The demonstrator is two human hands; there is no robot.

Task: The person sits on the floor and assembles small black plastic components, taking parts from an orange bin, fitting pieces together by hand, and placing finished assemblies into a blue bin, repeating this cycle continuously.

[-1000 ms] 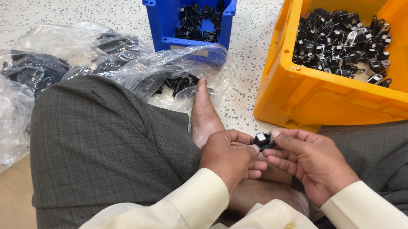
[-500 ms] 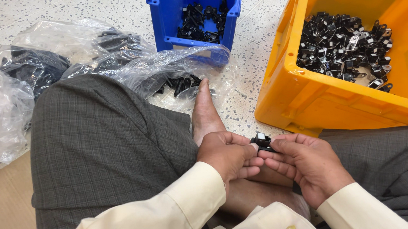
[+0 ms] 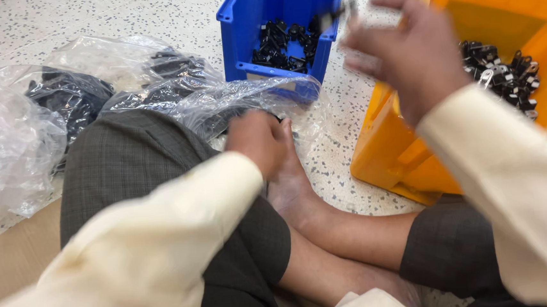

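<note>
Head view: the person sits cross-legged on a pale speckled stone floor [image 3: 148,15], in dark checked trousers and cream long sleeves, one bare foot [image 3: 292,190] lying out between the knees.

The right hand [image 3: 407,51] is raised and motion-blurred, between the blue plastic bin [image 3: 239,27] and the orange plastic crate [image 3: 402,157], over the crate's near left corner. Its fingers are spread and partly curled; a small dark blurred shape [image 3: 331,18] shows at the fingertips, above the blue bin's right wall, but whether the hand grasps it or has let it go I cannot tell.

The left hand [image 3: 256,142] is low, knuckles up, just above the bare foot and touching the edge of the crumpled clear plastic bag [image 3: 238,101] that lies in front of the knee. Its fingers curl under and are hidden, so its hold cannot be told.

The blue bin holds a heap of small black plastic clips [image 3: 282,44]. The orange crate holds a pile of black clips with shiny metal parts [image 3: 505,76] against its far side. More clear bags with dark parts [image 3: 64,97] lie at the left, on the floor, beside a strip of brown cardboard [image 3: 5,262].
</note>
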